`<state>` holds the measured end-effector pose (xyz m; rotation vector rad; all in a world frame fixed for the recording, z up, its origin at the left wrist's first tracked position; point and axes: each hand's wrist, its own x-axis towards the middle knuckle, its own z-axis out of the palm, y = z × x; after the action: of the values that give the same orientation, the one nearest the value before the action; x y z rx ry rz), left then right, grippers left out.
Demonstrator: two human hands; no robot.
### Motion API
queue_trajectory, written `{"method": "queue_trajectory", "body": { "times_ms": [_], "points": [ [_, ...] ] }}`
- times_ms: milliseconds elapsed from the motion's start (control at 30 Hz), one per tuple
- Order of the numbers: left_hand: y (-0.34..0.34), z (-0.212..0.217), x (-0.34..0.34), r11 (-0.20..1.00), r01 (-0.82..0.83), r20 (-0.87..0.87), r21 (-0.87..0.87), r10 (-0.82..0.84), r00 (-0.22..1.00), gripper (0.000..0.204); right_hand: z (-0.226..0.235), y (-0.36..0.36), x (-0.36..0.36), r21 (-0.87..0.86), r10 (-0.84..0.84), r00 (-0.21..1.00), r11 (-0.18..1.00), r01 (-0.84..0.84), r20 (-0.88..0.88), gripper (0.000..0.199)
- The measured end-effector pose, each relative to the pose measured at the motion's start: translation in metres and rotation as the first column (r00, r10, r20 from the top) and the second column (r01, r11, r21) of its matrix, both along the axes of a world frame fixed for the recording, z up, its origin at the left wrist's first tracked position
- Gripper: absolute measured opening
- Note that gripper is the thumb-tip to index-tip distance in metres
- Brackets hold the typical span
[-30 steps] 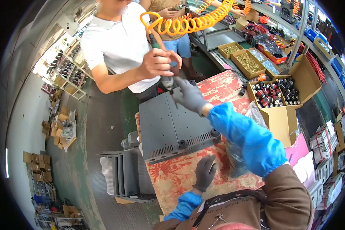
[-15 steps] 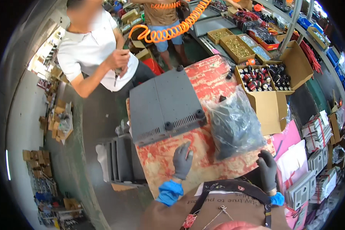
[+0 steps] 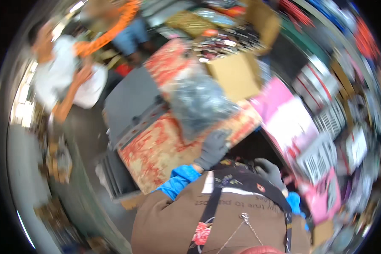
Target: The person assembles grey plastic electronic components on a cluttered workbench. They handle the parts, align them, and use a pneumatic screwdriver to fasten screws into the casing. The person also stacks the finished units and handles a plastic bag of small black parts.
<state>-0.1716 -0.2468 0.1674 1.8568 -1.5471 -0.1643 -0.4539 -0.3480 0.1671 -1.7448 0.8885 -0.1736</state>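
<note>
The picture is smeared by motion. My left hand [image 3: 213,149], in a grey glove with a blue cuff, is over the table's near edge, just below a clear plastic bag [image 3: 201,101] of dark contents. Its fingers look stretched out, and I see nothing in them. My right hand [image 3: 270,172], gloved the same way, is close to my apron, right of the table corner. Its fingers are blurred but seem loosely extended, with no object visible. A dark grey metal case [image 3: 133,101] with vent slots along its near side lies on the table, left of the bag.
The worn red and cream table [image 3: 152,158] ends beside pink sheeting [image 3: 271,101] and stacked panels [image 3: 317,156]. An open cardboard box [image 3: 237,76] of small parts stands beyond the bag. Across the table, a person in white [image 3: 65,70] stands near an orange coiled hose [image 3: 110,34].
My view has swung right, so the table and case appear farther left. My left hand has moved right, from near the case to below the bag. My right hand is closer to my body.
</note>
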Motion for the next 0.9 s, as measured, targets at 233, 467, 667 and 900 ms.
{"method": "queue_trajectory", "body": {
  "times_ms": [233,467,667,900],
  "points": [
    [-0.074,-0.031,-0.111,0.922,0.304,-0.088,0.242,-0.291,0.953,0.044,-0.024,0.017,-0.127,0.006,-0.356,0.932,0.934,0.357,-0.068,0.035],
    [-0.157,-0.048,-0.205,0.832,0.471,0.053,0.294,-0.507,0.861,0.039,-0.022,0.031,-0.209,0.056,-0.693,0.72,0.72,0.692,0.021,0.029],
    [-0.219,-0.015,-0.268,0.795,0.558,-0.016,0.238,-0.571,0.821,0.021,0.01,0.004,-0.243,-0.038,-0.792,0.596,0.597,0.801,0.131,0.027],
    [-0.303,-0.038,-0.322,0.719,0.596,-0.531,0.358,-0.368,0.763,0.043,0.003,-0.07,-0.284,-0.365,-0.957,0.29,0.26,0.894,0.029,0.037]
  ]
}}
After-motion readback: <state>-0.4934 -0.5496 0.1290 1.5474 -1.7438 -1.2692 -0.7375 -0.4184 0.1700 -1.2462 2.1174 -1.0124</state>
